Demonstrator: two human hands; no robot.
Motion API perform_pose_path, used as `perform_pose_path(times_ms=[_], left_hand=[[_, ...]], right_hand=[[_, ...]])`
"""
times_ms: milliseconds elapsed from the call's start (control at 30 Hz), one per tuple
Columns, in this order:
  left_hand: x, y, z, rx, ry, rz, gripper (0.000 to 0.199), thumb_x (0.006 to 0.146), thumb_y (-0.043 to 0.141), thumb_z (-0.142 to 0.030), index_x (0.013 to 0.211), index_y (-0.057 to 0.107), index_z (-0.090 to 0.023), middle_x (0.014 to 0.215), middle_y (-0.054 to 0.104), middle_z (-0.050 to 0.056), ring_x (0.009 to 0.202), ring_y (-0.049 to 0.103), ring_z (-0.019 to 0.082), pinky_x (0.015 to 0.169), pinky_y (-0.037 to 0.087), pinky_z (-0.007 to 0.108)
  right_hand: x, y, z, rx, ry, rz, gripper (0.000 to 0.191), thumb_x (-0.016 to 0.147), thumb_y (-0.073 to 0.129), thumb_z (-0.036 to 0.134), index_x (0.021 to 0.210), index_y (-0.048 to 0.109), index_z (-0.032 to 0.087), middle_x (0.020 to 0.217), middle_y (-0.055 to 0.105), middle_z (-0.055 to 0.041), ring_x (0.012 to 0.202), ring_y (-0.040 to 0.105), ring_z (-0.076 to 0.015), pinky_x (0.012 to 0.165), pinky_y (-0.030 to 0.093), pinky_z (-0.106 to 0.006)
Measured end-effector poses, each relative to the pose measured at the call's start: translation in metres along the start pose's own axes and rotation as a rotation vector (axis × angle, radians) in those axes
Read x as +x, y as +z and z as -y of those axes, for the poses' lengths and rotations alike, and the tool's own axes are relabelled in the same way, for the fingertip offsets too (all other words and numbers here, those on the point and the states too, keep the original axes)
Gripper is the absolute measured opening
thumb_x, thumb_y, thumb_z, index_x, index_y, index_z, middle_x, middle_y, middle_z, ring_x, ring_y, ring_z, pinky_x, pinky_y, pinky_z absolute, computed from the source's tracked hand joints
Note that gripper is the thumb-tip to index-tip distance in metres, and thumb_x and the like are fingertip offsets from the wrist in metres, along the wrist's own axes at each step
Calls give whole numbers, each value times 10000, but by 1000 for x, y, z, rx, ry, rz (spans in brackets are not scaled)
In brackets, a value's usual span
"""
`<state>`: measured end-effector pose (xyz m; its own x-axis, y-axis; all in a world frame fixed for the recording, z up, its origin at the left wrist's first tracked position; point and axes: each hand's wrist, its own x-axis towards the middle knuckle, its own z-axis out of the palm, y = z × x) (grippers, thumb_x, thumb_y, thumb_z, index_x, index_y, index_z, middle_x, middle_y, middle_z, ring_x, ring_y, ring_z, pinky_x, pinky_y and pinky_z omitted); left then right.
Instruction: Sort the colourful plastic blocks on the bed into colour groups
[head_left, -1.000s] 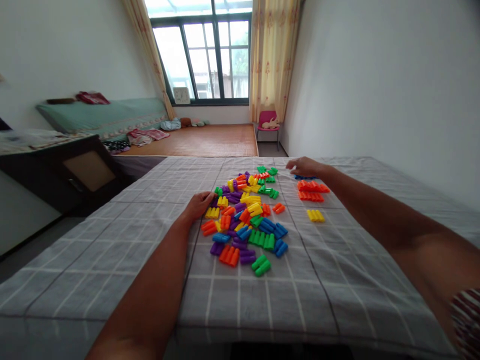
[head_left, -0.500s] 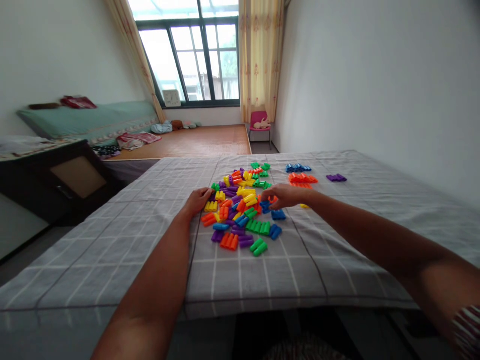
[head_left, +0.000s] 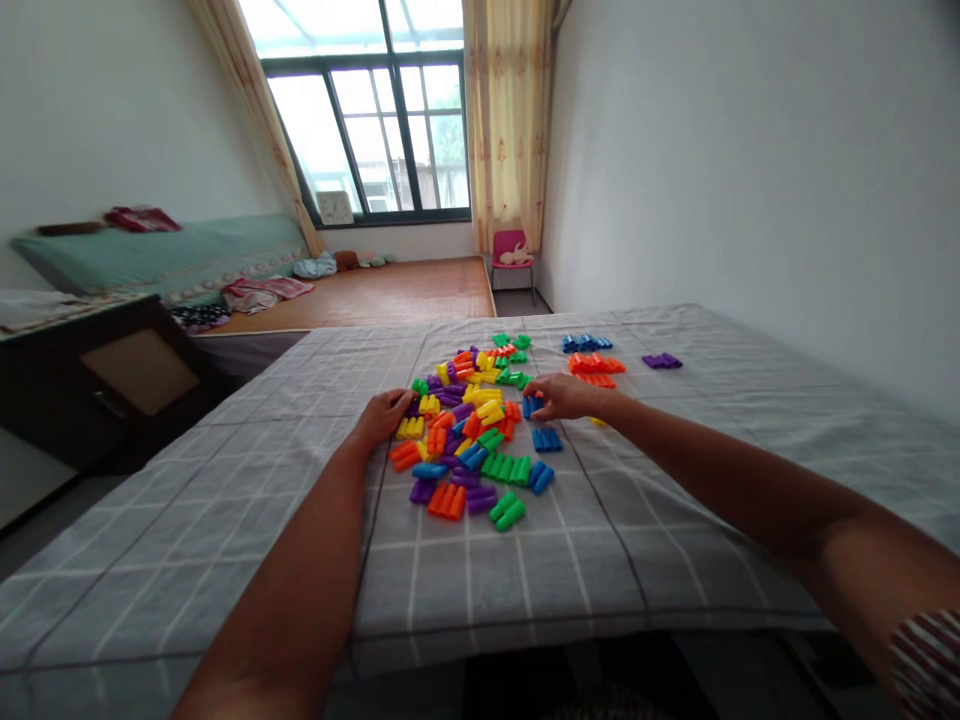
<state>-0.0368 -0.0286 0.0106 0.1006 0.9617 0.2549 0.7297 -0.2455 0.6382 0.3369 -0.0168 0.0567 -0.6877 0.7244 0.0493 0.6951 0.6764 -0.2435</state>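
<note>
The right hand pinches a blue ribbed plastic block, between the grey checked cloth-covered tabletop's near and far edges. The left hand, grip unclear, borders the multicoloured plastic block pile.

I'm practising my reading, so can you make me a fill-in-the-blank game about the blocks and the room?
1. The right hand touches a ____ block.
2. The left hand is at the pile's ____ side.
3. The rightmost block is ____.
4. The plush toy sits on a pink ____.
Missing words: blue, left, purple, chair.
</note>
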Motion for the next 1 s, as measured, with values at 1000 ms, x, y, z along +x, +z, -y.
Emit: perform_pose_path(times_ms=[1000], left_hand=[[-1,-7,-3,-70,-173,1,642,761,476,-689,1016,726,-155,973,741,42,890,654,239,742,506,274]], right_hand=[[4,-40,-257,-255,474,-137,372,683,635,198,1033,745,259,1057,711,-52,1016,625,-225,953,438,-325]])
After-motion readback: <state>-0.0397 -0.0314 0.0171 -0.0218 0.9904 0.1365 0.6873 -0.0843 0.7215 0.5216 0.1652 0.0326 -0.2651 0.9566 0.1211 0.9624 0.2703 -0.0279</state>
